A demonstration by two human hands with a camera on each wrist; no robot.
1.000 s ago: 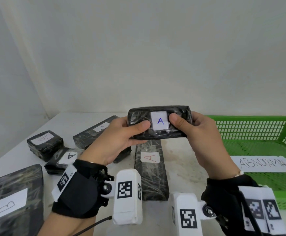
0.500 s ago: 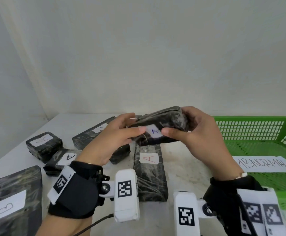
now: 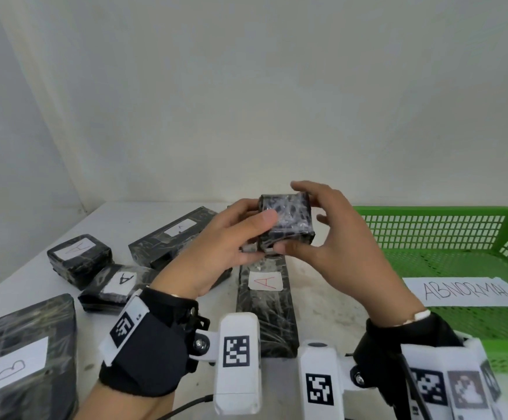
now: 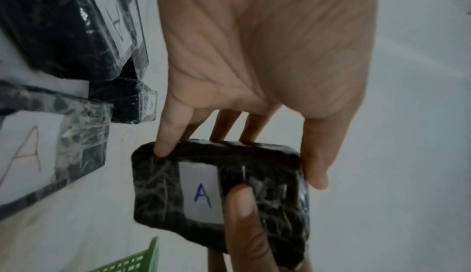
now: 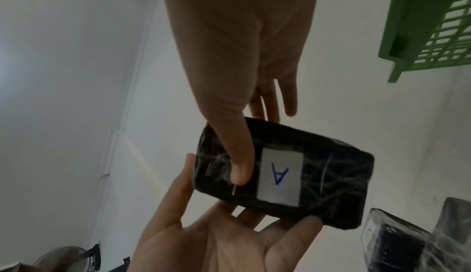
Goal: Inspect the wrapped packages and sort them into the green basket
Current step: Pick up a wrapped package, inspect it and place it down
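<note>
Both hands pinch one small black package (image 3: 287, 219) at mid-frame: left hand (image 3: 225, 250), right hand (image 3: 334, 237), beside the green basket (image 3: 446, 213).

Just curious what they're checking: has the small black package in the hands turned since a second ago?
Yes. The held package has tipped away: its "A" label faced the head camera, now faces down toward the long package lying unmoved on the table.

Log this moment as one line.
phase: inspecting | held: small package A | left hand: grips | right hand: grips | green basket: no packages visible
</note>
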